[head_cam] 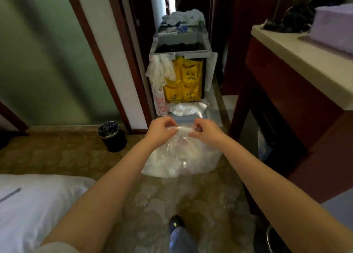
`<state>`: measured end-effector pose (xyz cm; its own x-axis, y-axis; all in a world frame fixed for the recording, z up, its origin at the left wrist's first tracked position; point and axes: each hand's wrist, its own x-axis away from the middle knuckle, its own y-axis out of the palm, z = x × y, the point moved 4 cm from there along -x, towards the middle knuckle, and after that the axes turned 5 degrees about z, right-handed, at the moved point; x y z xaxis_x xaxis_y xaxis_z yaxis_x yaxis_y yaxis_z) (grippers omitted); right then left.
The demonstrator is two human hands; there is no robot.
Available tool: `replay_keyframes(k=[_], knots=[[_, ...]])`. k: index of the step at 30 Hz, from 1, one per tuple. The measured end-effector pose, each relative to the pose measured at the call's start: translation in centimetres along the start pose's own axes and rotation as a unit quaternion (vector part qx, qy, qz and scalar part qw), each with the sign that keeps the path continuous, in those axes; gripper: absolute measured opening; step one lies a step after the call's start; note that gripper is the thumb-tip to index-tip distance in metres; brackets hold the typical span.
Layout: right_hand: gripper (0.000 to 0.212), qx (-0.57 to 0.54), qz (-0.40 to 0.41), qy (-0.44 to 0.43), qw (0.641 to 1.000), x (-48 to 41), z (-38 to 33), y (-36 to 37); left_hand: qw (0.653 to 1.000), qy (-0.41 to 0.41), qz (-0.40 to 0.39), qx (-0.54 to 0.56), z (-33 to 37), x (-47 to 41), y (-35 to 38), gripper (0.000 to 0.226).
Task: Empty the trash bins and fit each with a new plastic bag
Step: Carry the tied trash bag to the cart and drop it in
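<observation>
A clear plastic trash bag (181, 157), full of pale crumpled waste, hangs in front of me above the patterned carpet. My left hand (162, 131) and my right hand (205, 131) both pinch its gathered top edge, a short stretch of plastic pulled taut between them. A small black round trash bin (112, 137) with a shiny rim stands on the floor to the left, by the wall; a dark liner shows inside it. Loose clear bags (188, 108) lie on the base of the housekeeping cart behind my hands.
The grey housekeeping cart (181, 52) with a yellow hanging pouch (183, 81) and white gloves blocks the doorway ahead. A wooden desk (286, 92) with a pale top stands at right. A white bed corner (38, 205) lies at lower left. My shoe (176, 223) is below.
</observation>
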<state>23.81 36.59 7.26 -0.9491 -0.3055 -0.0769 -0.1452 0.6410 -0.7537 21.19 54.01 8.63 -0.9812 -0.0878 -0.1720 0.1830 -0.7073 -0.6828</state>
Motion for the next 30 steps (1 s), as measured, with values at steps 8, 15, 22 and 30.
replay_keyframes(k=[8, 15, 22, 30], knots=[[0.037, -0.001, 0.09, -0.029, 0.996, -20.2, 0.6, -2.4, 0.996, 0.022, 0.031, 0.081, -3.4, -20.4, -0.9, 0.009], [0.029, -0.03, 0.194, -0.025, 0.98, -35.5, 0.2, -5.9, 0.995, 0.042, 0.083, 0.045, -3.9, -36.0, -2.1, 0.03], [0.027, -0.105, 0.277, -0.033, 0.955, -51.4, 3.3, -6.9, 0.988, 0.054, 0.14, 0.047, -5.4, -52.5, -1.2, 0.035], [0.024, -0.149, 0.291, -0.068, 0.942, -70.0, 7.7, -9.1, 0.99, 0.083, 0.114, -0.001, -7.2, -70.8, 1.5, 0.044]])
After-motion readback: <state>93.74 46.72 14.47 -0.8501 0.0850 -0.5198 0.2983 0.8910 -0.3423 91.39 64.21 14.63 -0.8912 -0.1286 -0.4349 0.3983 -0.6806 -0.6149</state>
